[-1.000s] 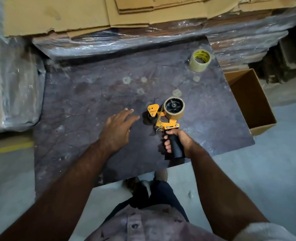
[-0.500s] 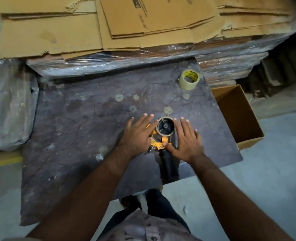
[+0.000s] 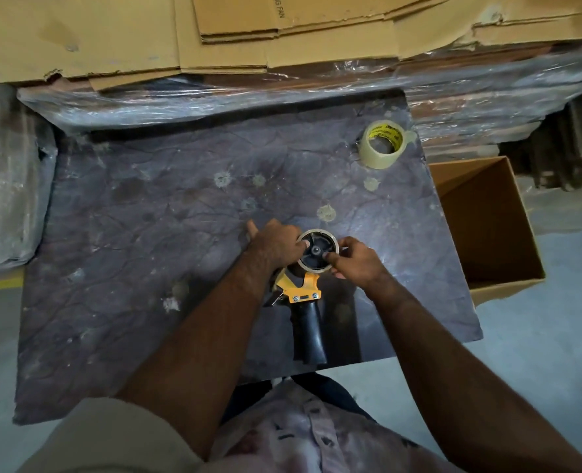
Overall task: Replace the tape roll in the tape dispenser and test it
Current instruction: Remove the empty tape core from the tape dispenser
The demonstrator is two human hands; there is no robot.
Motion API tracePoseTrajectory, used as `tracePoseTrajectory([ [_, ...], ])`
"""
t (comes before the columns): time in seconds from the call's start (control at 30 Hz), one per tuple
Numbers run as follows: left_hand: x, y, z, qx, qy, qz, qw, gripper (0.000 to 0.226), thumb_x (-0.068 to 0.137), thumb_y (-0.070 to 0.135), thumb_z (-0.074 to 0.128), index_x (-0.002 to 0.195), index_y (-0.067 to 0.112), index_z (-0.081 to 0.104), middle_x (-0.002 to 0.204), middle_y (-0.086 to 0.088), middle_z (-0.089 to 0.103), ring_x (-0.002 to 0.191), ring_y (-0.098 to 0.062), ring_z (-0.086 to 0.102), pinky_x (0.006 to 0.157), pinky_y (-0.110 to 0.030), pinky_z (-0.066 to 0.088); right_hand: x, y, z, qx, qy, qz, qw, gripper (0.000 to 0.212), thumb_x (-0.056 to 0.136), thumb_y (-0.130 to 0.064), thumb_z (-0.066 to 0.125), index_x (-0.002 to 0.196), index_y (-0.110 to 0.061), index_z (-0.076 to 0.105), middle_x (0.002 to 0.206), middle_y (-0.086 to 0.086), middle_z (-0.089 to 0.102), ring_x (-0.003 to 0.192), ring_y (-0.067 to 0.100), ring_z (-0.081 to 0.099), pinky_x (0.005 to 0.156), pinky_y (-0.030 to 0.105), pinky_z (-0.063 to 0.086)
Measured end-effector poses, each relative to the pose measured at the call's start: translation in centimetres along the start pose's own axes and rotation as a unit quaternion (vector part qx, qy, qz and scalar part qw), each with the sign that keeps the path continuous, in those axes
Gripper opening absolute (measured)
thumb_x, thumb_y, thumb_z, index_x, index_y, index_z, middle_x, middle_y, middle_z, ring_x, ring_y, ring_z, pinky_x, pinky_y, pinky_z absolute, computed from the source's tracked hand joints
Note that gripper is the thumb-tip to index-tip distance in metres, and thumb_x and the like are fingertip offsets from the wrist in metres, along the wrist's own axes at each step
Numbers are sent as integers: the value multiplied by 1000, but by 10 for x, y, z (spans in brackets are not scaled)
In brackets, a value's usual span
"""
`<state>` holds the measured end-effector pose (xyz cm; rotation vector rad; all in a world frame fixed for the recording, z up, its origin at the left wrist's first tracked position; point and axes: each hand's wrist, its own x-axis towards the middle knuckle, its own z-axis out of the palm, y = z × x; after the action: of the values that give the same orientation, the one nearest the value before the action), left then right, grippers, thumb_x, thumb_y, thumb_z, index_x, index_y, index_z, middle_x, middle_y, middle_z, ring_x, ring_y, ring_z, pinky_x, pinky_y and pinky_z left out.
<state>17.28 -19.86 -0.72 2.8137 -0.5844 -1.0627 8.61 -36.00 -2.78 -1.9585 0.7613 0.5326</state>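
The dispenser (image 3: 304, 295) lies flat on the worktop (image 3: 139, 233), handle pointing near toward me, hub facing up. My left hand (image 3: 276, 245) and right hand (image 3: 354, 259) curl round the spent core (image 3: 317, 250) from either side, so I judge it must lift straight up. The new roll (image 3: 382, 143) stands far right, nearer my right hand.

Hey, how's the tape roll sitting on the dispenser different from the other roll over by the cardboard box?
The roll on the dispenser is a thin ring with little tape showing; the loose roll is thicker.
The roll on the dispenser sits on a black hub, gripped by the left hand and right hand; the loose roll lies untouched on the table, its yellow printed core open.
Both lie flat.
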Motion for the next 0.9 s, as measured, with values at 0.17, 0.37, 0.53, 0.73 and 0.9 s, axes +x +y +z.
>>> tracePoseTrajectory([
  [0.17, 2, 9, 8, -2, 3, -45, 999, 44, 97, 56, 44, 120, 23, 63, 135, -4, 60, 143, -28, 28, 110, -69, 11, -2, -11, 4, -60, 35, -9, 998, 21, 82, -23, 72, 102, -18, 66, 96, 13, 76, 92, 33, 72, 89, 41, 57],
  [0.37, -1, 21, 4, -1, 76, -101, 992, 40, 93, 55, 55, 114, 24, 65, 118, 2, 67, 137, -26, 35, 111, -67, 16, -9, -25, 7, -78, 95, 12, 992, 32, 83, -20, 72, 112, -9, 64, 110, 17, 71, 106, 34, 65, 84, 33, 51],
  [0.53, -3, 27, 5, 36, 133, -106, 985, 35, 89, 51, 62, 112, 25, 64, 109, 6, 72, 133, -23, 40, 106, -58, 21, -13, -31, 8, -74, 101, 47, 991, 34, 81, -20, 73, 111, -9, 60, 107, 14, 67, 88, 28, 58, 70, 27, 43],
  [0.73, -6, 31, 4, 59, 167, -114, 978, 37, 86, 39, 65, 118, 21, 60, 102, 3, 75, 130, -24, 42, 104, -55, 23, -11, -34, 10, -47, 100, 88, 990, 36, 76, -18, 73, 108, -9, 59, 107, 14, 67, 84, 24, 56, 66, 28, 45],
  [0.9, -11, 31, 1, 16, 187, -90, 978, 38, 87, 41, 64, 116, 19, 60, 101, -1, 73, 128, -28, 46, 108, -58, 21, -15, -36, 6, -49, 125, 66, 989, 40, 76, -23, 73, 110, -7, 60, 105, 14, 68, 87, 26, 60, 69, 30, 48],
])
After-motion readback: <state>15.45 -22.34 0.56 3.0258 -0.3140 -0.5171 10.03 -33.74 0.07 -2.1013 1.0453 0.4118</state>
